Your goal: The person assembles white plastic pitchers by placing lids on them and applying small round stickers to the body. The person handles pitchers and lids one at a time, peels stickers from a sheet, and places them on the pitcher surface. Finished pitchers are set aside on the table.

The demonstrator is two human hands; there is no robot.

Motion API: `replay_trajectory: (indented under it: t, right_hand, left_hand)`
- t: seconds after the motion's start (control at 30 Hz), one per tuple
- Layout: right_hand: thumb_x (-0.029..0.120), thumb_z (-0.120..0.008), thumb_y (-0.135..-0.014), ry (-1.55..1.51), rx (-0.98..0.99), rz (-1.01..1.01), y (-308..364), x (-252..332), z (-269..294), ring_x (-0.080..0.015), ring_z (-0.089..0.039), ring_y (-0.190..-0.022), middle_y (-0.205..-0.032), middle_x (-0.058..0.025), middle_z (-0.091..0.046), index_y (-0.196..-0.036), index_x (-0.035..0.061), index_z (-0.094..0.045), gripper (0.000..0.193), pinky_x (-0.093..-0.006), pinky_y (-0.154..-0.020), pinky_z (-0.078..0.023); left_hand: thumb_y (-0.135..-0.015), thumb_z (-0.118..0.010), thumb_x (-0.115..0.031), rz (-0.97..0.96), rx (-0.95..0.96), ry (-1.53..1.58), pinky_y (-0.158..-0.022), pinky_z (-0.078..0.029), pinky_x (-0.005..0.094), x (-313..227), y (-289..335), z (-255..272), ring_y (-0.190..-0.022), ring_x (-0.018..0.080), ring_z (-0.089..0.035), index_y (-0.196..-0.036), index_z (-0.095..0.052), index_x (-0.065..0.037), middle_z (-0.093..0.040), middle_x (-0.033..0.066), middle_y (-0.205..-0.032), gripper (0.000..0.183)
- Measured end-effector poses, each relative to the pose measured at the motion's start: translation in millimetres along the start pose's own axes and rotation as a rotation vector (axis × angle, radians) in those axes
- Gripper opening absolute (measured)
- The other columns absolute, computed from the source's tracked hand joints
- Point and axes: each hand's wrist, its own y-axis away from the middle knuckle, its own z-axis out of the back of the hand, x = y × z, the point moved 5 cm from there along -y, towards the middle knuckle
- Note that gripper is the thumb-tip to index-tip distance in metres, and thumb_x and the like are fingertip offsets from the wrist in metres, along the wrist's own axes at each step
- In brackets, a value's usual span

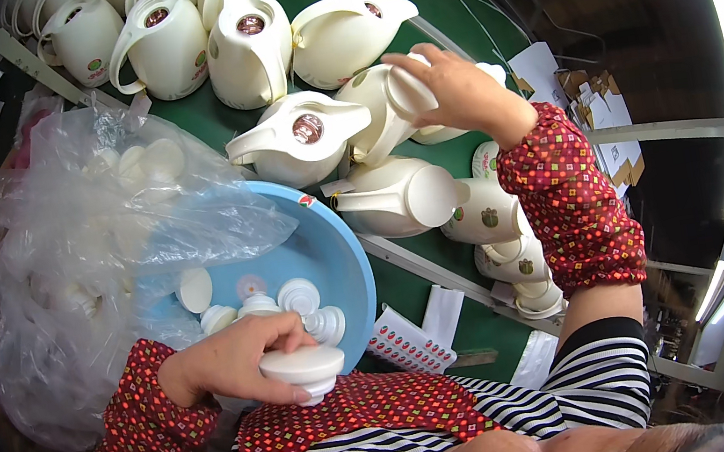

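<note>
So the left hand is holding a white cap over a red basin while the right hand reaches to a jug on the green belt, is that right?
Not quite: the basin is blue, not red, as the head view shows. The rest holds: the left hand grips a white cap over it, and the right hand reaches to a jug on the green belt.

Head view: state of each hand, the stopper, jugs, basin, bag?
left hand: shut on white stopper
right hand: gripping the top of a cream jug lying on its side
other jugs: upright on green belt
blue basin: holds loose stoppers
plastic bag: open
</note>
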Motion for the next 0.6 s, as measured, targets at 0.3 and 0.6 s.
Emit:
replay_trajectory:
  t: [0.3, 0.6]
  right_hand:
    - [0.061, -0.067, -0.094, -0.096, 0.022, -0.284, -10, -3, -28, -0.0439, -0.074, -0.082, -0.088, -0.0277, -0.073, -0.115, -0.0115, -0.060, 0.076, -0.0481, -0.077, -0.060]
    - [0.076, -0.046, -0.097, 0.239, -0.157, -0.319, -19, 18, -14, -0.0405, -0.075, -0.092, -0.100, -0.0216, -0.077, -0.113, -0.0077, -0.072, 0.089, -0.0482, -0.075, -0.059]
  left_hand:
    - [-0.084, -0.084, -0.018, 0.022, -0.132, 0.183, -0.098, -0.050, 0.0314, -13, -28, 7, -0.111, 0.0155, -0.065, -0.133, -0.047, -0.004, -0.068, 0.0109, -0.120, 0.063]
    - [-0.071, -0.096, -0.025, -0.336, -0.844, -0.647, -0.106, -0.050, 0.0402, -61, -51, 45, -0.117, 0.0320, -0.066, -0.130, -0.061, -0.006, -0.067, 0.0112, -0.130, 0.072]
